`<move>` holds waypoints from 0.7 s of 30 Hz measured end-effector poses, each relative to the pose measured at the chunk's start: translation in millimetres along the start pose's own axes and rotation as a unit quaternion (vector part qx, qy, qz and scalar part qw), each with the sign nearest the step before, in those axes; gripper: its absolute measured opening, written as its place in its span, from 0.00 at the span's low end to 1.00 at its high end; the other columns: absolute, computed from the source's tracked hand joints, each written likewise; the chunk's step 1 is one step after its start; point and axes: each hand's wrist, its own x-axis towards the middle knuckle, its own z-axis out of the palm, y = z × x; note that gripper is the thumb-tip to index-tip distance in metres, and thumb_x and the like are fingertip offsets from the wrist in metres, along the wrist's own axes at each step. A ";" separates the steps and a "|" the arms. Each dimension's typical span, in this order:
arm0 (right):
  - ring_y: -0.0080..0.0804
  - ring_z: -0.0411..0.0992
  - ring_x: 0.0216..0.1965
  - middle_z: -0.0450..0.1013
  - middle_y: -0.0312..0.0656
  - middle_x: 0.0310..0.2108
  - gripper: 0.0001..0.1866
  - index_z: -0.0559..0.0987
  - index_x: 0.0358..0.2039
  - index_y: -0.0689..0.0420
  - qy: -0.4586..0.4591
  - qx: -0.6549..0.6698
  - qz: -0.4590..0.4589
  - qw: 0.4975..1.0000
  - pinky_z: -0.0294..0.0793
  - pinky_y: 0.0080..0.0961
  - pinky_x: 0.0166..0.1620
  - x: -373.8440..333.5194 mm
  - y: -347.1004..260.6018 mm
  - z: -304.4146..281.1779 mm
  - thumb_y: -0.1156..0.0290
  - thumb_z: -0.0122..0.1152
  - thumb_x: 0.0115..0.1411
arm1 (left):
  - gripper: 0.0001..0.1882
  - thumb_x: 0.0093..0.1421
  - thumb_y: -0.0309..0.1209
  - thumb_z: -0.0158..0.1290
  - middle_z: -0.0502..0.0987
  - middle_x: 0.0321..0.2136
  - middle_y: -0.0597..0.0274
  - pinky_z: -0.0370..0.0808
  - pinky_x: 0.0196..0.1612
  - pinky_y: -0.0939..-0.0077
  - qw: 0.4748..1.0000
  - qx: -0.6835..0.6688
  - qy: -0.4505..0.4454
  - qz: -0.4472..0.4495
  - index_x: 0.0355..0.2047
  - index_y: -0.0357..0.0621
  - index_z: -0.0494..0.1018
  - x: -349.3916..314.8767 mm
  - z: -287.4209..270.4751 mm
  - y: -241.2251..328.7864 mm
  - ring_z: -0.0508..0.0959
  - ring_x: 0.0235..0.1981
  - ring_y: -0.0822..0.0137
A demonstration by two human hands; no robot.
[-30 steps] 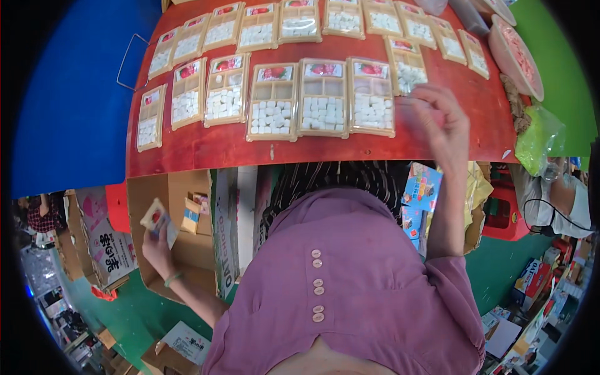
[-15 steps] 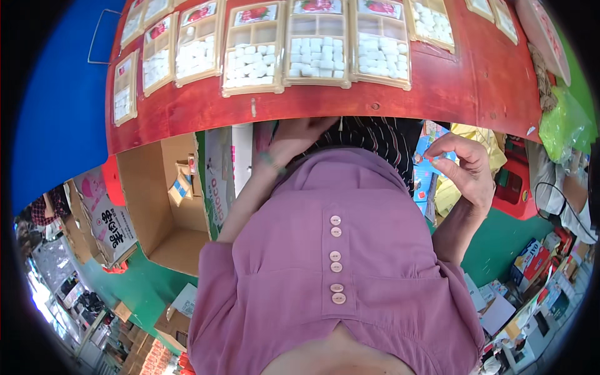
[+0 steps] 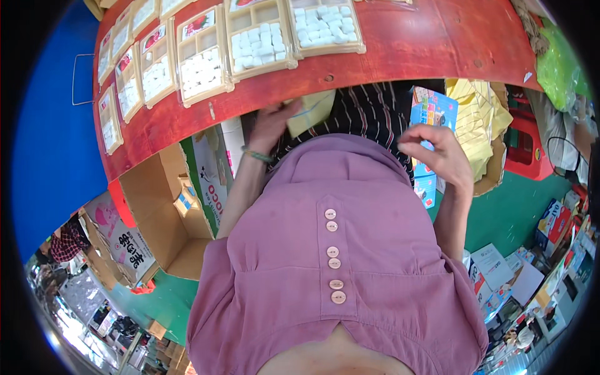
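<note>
My left hand (image 3: 273,125), a beaded band on its wrist, is at the table's near edge with its fingers closed on a flat pale-yellow piece (image 3: 314,112) with a thin bluish line. The table edge partly covers this piece, so its kind cannot be made out. Over the right side of my lap, my right hand (image 3: 440,153) has its thumb and fingers pinched together; anything between the tips is too small to see. Beyond that hand stands a blue printed box (image 3: 434,106). Beige compartment trays (image 3: 203,59) holding white pieces and red-pictured packets line the red table (image 3: 400,56).
An open cardboard box (image 3: 147,194) stands low on my left with a few small packets inside. To my right are yellow cloth or wrapping (image 3: 472,119) in a carton, a red plastic stool (image 3: 528,140) and a green plastic bag (image 3: 559,75). Blue sheeting (image 3: 56,144) lies far left.
The view has shifted, so the trays sit further left. The pale-yellow piece has come into sight by my left hand. My right hand has moved inward, and the small reddish bit at its fingertips no longer shows.
</note>
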 end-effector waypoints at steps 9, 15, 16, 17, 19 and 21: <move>0.29 0.65 0.52 0.66 0.45 0.52 0.34 0.61 0.57 0.65 0.108 0.218 -0.020 0.970 0.62 0.24 0.55 79.6 60.6 65.5 0.63 0.62 0.55 | 0.22 0.56 0.24 0.50 0.71 0.49 0.53 0.68 0.55 0.66 0.901 -0.412 -0.085 -0.104 0.53 0.36 0.64 -52.5 -46.3 -11.7 0.72 0.50 0.60; 0.26 0.68 0.47 0.69 0.42 0.48 0.30 0.64 0.55 0.63 0.143 0.314 -0.002 0.939 0.63 0.22 0.53 83.2 49.1 66.4 0.76 0.63 0.51 | 0.24 0.57 0.27 0.52 0.71 0.50 0.54 0.68 0.54 0.70 0.938 -0.287 -0.127 -0.146 0.54 0.34 0.63 -50.5 -22.7 7.3 0.72 0.50 0.63; 0.26 0.69 0.45 0.70 0.41 0.46 0.29 0.66 0.54 0.63 0.146 0.321 -0.014 0.936 0.65 0.22 0.51 78.1 54.3 62.1 0.77 0.62 0.50 | 0.24 0.56 0.27 0.53 0.72 0.48 0.55 0.69 0.52 0.72 0.936 -0.288 -0.129 -0.154 0.53 0.34 0.64 -44.5 -18.9 11.9 0.73 0.49 0.64; 0.25 0.70 0.43 0.73 0.40 0.43 0.26 0.69 0.52 0.63 0.139 0.319 -0.017 0.937 0.68 0.21 0.48 68.6 56.6 59.0 0.78 0.61 0.50 | 0.24 0.56 0.27 0.53 0.72 0.48 0.55 0.69 0.52 0.72 0.936 -0.290 -0.128 -0.151 0.53 0.34 0.64 -37.2 -15.2 12.8 0.73 0.49 0.64; 0.24 0.71 0.41 0.73 0.40 0.43 0.24 0.70 0.51 0.62 0.134 0.303 0.009 0.944 0.69 0.20 0.47 45.9 58.8 52.9 0.80 0.60 0.51 | 0.24 0.55 0.28 0.55 0.72 0.47 0.56 0.70 0.50 0.73 0.937 -0.285 -0.129 -0.157 0.52 0.34 0.65 -16.7 -4.5 13.2 0.73 0.47 0.65; 0.23 0.71 0.40 0.74 0.40 0.42 0.23 0.70 0.50 0.62 0.154 0.290 0.031 0.944 0.69 0.20 0.46 27.6 61.9 51.3 0.81 0.59 0.51 | 0.23 0.55 0.29 0.55 0.73 0.46 0.57 0.71 0.48 0.75 0.942 -0.259 -0.128 -0.170 0.51 0.35 0.66 -2.8 13.9 21.3 0.74 0.45 0.67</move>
